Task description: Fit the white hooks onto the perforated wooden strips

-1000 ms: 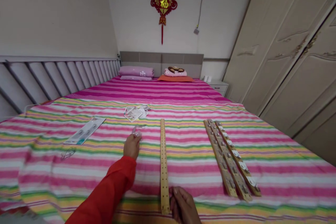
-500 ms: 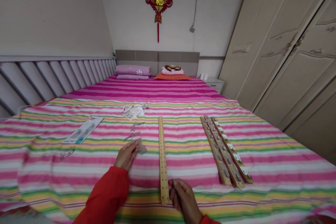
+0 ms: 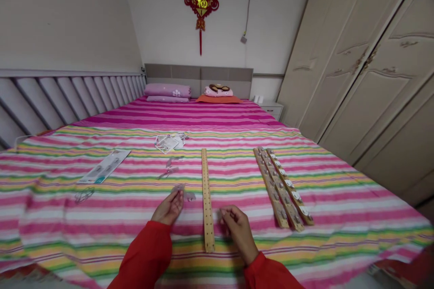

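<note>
My left hand (image 3: 168, 208) pinches a small clear plastic piece (image 3: 179, 187) above the bed. Another see-through piece with a shiny metal bit (image 3: 190, 197) shows just right of its fingertips; I cannot tell whether it lies loose. Between my hands lies a pale wooden strip (image 3: 207, 198) with rows of small holes, pointing away from me. My right hand (image 3: 240, 231) is just right of the strip, apart from it, thumb and fingers closed together; anything in them is hidden. Farther up, left of the strip, lie more small clear pieces (image 3: 169, 171).
Three wooden strips (image 3: 278, 185) bearing small metal and white pieces lie at right. At left are a flat package (image 3: 106, 167) and a tangle of clear bits (image 3: 84, 194). White cards (image 3: 169, 142) lie farther back. All rest on a striped bedsheet (image 3: 145, 253).
My right hand has moved up and away from the strip's near end. My left hand still holds its clear piece, now slightly lower against the sheet. The whole view has shifted slightly.
</note>
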### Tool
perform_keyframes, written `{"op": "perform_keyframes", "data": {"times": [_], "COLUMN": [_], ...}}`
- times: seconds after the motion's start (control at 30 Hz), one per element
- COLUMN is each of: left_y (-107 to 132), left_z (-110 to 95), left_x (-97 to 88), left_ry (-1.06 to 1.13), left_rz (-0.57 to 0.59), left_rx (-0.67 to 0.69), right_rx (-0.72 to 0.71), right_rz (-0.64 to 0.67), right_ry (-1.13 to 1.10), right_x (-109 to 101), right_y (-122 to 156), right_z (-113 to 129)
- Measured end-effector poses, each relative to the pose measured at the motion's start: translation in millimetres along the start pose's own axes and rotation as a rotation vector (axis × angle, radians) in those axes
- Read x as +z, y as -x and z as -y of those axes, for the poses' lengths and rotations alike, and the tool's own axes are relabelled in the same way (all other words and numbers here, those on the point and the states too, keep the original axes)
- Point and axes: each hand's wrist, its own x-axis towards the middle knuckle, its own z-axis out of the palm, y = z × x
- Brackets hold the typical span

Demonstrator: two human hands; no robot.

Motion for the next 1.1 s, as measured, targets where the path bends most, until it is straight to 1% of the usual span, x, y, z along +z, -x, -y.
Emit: {"op": "perform_keyframes", "data": {"times": [0.07,0.17,0.23,0.3,0.37,0.43,0.53,0.63,0.73,0.83,0.9,1.0,1.1], "left_y": [1.8,11.6,20.8,29.6,36.8,42.1,47.6,51.0,52.1,51.7,52.1,55.2,59.7], "left_z": [-0.4,-1.8,-0.4,5.1,14.8,27.5,46.3,59.2,67.0,73.8,78.3,83.4,85.7], "left_x": [-0.8,0.4,2.1,3.4,3.6,3.0,2.5,2.6,1.3,-1.6,-3.1,-3.3,-2.8], "left_ry": [-0.028,-0.104,-0.161,-0.221,-0.285,-0.351,-0.418,-0.449,-0.503,-0.567,-0.591,-0.616,-0.646], "left_rz": [0.027,0.083,0.114,0.155,0.193,0.228,0.266,0.267,0.254,0.267,0.285,0.288,0.313], "left_rx": [0.083,0.204,0.255,0.292,0.299,0.278,0.258,0.260,0.290,0.348,0.358,0.381,0.416], "right_rx": [-0.008,0.006,0.023,0.011,-0.058,-0.158,-0.293,-0.354,-0.321,-0.221,-0.169,-0.126,-0.046], "right_rz": [0.028,0.076,0.093,0.085,0.059,0.041,0.022,-0.011,-0.014,0.015,0.027,0.019,0.009], "right_ry": [-0.003,-0.033,-0.039,-0.025,0.013,0.080,0.214,0.304,0.297,0.160,0.073,0.000,-0.090], "right_x": [7.3,18.1,24.7,30.6,35.4,38.2,37.6,33.5,30.7,31.6,33.2,34.0,30.6], "right_y": [-3.9,-6.2,-5.4,-3.7,-1.7,0.5,4.7,10.3,15.6,19.2,20.3,20.1,18.1], "right_z": [4.3,3.5,2.2,3.0,6.3,10.9,15.8,14.7,8.8,2.7,0.3,-0.9,-0.7]}}
